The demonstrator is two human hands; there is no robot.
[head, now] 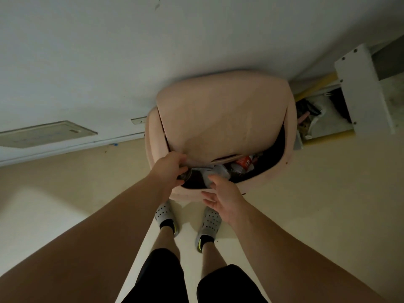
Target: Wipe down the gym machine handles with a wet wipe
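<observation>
A pink trash bin (269, 180) stands against the wall right in front of my feet. My left hand (172, 167) grips the near edge of its pink swing lid (220, 119) and holds it tilted up. Inside the opening lies rubbish: white crumpled wrappers or wipes (215, 171) and a red-labelled package (246, 161). My right hand (223, 195) hovers just over the bin's front rim with fingers spread and relaxed, holding nothing. No gym machine handle is in view.
A white wall rises behind the bin, with a socket (138, 121) and a flat panel (46, 133) to the left. At right a white shelf unit (367, 88) holds dark and white items. Beige floor spreads around my feet in white clogs (209, 221).
</observation>
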